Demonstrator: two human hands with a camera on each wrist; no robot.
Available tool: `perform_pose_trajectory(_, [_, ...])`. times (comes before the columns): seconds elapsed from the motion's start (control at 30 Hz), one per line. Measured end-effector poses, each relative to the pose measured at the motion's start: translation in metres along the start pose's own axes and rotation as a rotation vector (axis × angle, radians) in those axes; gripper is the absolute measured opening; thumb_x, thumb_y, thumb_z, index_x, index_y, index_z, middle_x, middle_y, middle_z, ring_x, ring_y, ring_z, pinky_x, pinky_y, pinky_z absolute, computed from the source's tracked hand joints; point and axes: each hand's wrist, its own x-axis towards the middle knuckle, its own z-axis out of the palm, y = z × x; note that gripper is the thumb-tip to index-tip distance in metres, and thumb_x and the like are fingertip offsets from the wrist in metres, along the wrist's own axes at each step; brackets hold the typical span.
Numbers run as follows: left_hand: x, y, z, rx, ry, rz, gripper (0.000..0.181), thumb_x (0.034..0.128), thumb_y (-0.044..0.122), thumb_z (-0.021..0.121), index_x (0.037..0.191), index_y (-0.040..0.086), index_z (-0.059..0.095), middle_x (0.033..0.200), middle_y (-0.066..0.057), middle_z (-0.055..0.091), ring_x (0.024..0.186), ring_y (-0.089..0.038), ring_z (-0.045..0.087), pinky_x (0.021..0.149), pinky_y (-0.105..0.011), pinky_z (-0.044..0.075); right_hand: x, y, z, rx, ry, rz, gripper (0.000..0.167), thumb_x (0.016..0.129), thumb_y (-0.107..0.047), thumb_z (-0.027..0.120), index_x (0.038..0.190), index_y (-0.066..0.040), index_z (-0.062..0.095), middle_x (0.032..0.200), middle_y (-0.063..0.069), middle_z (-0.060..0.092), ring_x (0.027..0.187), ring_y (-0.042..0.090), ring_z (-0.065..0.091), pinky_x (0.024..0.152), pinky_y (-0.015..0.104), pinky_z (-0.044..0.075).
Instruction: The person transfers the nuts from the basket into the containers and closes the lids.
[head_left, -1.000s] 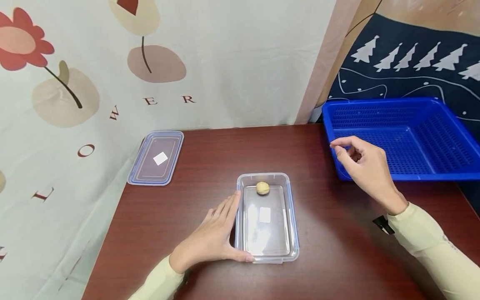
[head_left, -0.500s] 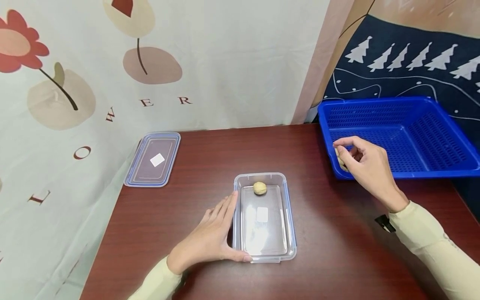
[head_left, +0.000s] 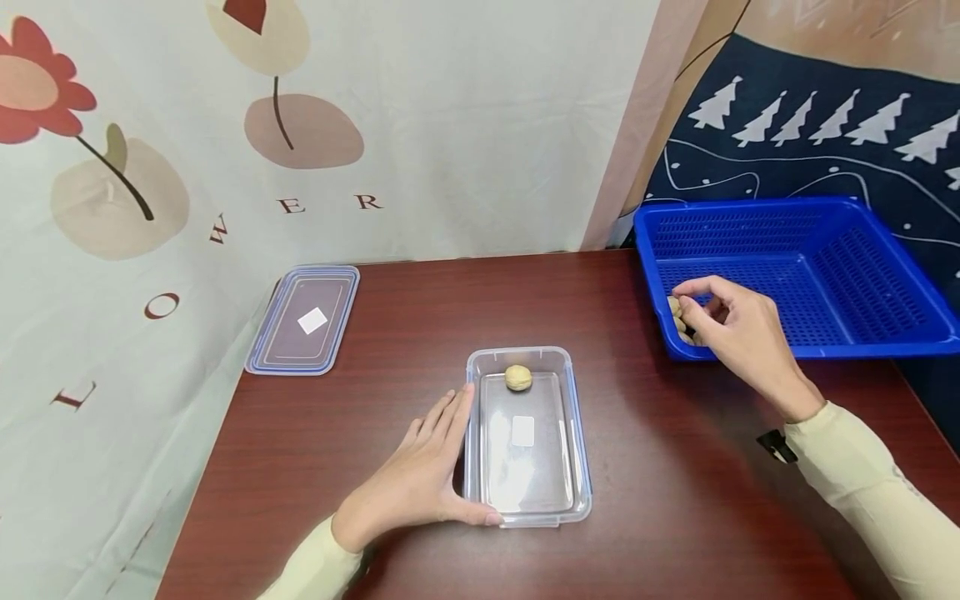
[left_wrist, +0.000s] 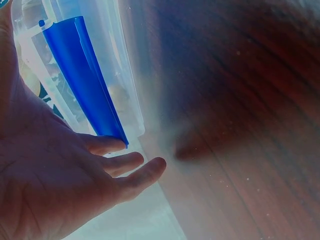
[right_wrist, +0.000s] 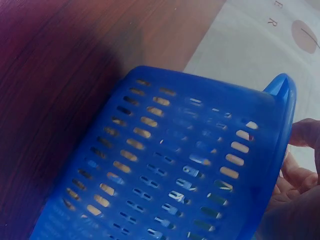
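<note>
A clear plastic food container with blue side latches lies lidless on the table, one walnut at its far end. My left hand rests along its left side, fingers extended and thumb at the near rim. The left wrist view shows a blue latch beside those fingers. My right hand reaches into the left end of a blue basket, index finger and thumb curved. Several walnuts show at its fingertips. Whether it pinches one is hidden, and the basket wall blocks the right wrist view.
A clear lid with blue edging lies at the table's far left. Behind stands a printed curtain, with a dark tree-patterned cloth behind the basket.
My right hand has shifted slightly right within the basket, and walnuts at its fingertips have come into view. The left hand keeps its place on the container. The head view shifts slightly.
</note>
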Motion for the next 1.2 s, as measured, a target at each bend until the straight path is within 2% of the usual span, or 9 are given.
perform_pose_trajectory(0.23, [0.000, 0.000, -0.002, -0.009, 0.002, -0.012, 0.159, 0.0686, 0.089, 0.082, 0.176, 0.011, -0.005, 0.180, -0.019, 0.015, 0.165, -0.040, 0.014, 0.118, -0.076, 0.026, 0.006, 0.006, 0.001, -0.031, -0.047, 0.030, 0.022, 0.105, -0.022, 0.075, 0.125, -0.013, 0.080, 0.080, 0.004, 0.068, 0.067, 0.015, 0.055, 0.052, 0.027, 0.038])
perform_pose_trajectory(0.47, [0.001, 0.000, -0.004, -0.005, 0.014, -0.005, 0.158, 0.0686, 0.089, 0.081, 0.176, 0.011, -0.004, 0.180, -0.018, 0.015, 0.164, -0.041, 0.015, 0.117, -0.077, 0.027, 0.009, 0.010, 0.001, -0.045, -0.057, 0.038, 0.022, 0.105, -0.023, 0.076, 0.125, -0.013, 0.079, 0.079, 0.004, 0.068, 0.067, 0.016, 0.055, 0.052, 0.028, 0.038])
perform_pose_trajectory(0.7, [0.000, 0.001, -0.004, 0.003, 0.002, -0.005, 0.159, 0.0680, 0.088, 0.083, 0.176, 0.011, -0.006, 0.180, -0.019, 0.015, 0.165, -0.040, 0.014, 0.118, -0.075, 0.026, 0.012, 0.013, -0.002, -0.086, -0.158, 0.038, 0.029, 0.106, -0.033, 0.074, 0.126, -0.012, 0.077, 0.084, 0.005, 0.067, 0.074, 0.021, 0.055, 0.059, 0.029, 0.039])
perform_pose_trajectory(0.87, [0.000, 0.001, -0.004, 0.005, 0.002, -0.009, 0.159, 0.0680, 0.089, 0.082, 0.176, 0.012, -0.006, 0.180, -0.019, 0.016, 0.165, -0.040, 0.014, 0.119, -0.075, 0.026, 0.013, 0.014, -0.004, -0.107, -0.180, 0.054, 0.032, 0.107, -0.037, 0.073, 0.126, -0.013, 0.077, 0.084, 0.006, 0.067, 0.077, 0.024, 0.056, 0.060, 0.030, 0.040])
perform_pose_trajectory(1.03, [-0.001, 0.001, -0.002, 0.009, 0.001, -0.004, 0.159, 0.0682, 0.090, 0.081, 0.176, 0.011, -0.006, 0.179, -0.020, 0.017, 0.164, -0.041, 0.014, 0.118, -0.075, 0.027, 0.015, 0.014, -0.007, -0.114, -0.233, 0.081, 0.036, 0.107, -0.038, 0.073, 0.131, -0.011, 0.075, 0.083, 0.007, 0.064, 0.076, 0.025, 0.055, 0.057, 0.033, 0.041])
perform_pose_trajectory(1.2, [-0.001, 0.001, -0.001, 0.020, 0.014, 0.009, 0.160, 0.0680, 0.090, 0.081, 0.176, 0.010, -0.005, 0.178, -0.021, 0.019, 0.164, -0.041, 0.016, 0.118, -0.073, 0.029, 0.018, 0.014, -0.016, -0.124, -0.326, 0.083, 0.039, 0.106, -0.036, 0.074, 0.134, -0.008, 0.073, 0.087, 0.008, 0.066, 0.078, 0.027, 0.055, 0.057, 0.035, 0.042])
